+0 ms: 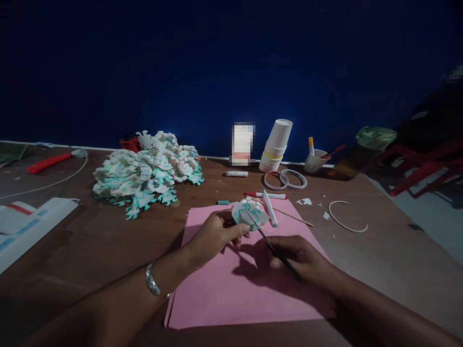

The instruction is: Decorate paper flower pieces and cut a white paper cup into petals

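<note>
My left hand [220,231] pinches a white paper piece [240,212] with green marker lines, curved like part of a paper cup. In my right hand [296,255], gripped like a pen, is a slim dark tool [269,245] with a thin tip; its exact kind I cannot make out. The tip meets the drawn face of the paper piece. Under both hands lie stacked pink sheets [231,294]. Just beyond the held piece, an uncapped white marker [270,209] and a red-ended marker [267,195] rest near a thin wooden stick [294,217].
A heap of green-edged paper cutouts [144,176] sits at left. Stacked paper cups [277,144], tape rings [293,179] and a cup with pens [315,161] stand at the back. A green cap [223,203], paper scraps [304,202] and a curved strip [336,221] lie about.
</note>
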The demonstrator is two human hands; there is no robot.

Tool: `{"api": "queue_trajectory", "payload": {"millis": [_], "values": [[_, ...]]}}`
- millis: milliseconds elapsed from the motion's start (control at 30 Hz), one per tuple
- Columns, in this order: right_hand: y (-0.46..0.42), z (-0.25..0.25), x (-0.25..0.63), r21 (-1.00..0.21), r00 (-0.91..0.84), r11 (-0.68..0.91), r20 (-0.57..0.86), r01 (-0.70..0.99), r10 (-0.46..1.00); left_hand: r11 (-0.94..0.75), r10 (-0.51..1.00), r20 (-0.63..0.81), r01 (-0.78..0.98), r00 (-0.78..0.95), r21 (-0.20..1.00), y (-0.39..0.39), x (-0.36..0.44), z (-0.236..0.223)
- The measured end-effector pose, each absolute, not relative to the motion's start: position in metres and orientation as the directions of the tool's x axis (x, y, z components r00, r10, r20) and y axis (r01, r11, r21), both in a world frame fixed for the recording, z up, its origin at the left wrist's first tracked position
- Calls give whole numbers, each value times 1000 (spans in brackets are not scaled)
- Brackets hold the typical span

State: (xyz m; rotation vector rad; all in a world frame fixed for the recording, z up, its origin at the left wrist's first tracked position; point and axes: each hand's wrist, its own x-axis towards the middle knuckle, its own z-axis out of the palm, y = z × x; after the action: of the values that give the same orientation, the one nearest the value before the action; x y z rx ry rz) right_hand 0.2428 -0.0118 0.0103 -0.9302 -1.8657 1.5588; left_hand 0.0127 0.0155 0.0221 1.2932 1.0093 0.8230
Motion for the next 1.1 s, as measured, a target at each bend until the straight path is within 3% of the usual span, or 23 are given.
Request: {"api": "queue_trajectory", "payload": {"millis": [367,733,967,1100], "values": [[-10,13,248,-985,-690,31,-98,172,718,50,938,-64,51,339,997,12,12,32],[-13,13,246,-963,-658,155,-32,223,752,103,924,-126,83,361,991,20,13,20],[-11,-3,246,-935,-574,261,80,241,815,234,898,-185,-78,399,969,17,14,17],[-11,-4,244,-926,-579,272,76,261,812,291,858,-230,-66,460,954,15,14,16]]}}
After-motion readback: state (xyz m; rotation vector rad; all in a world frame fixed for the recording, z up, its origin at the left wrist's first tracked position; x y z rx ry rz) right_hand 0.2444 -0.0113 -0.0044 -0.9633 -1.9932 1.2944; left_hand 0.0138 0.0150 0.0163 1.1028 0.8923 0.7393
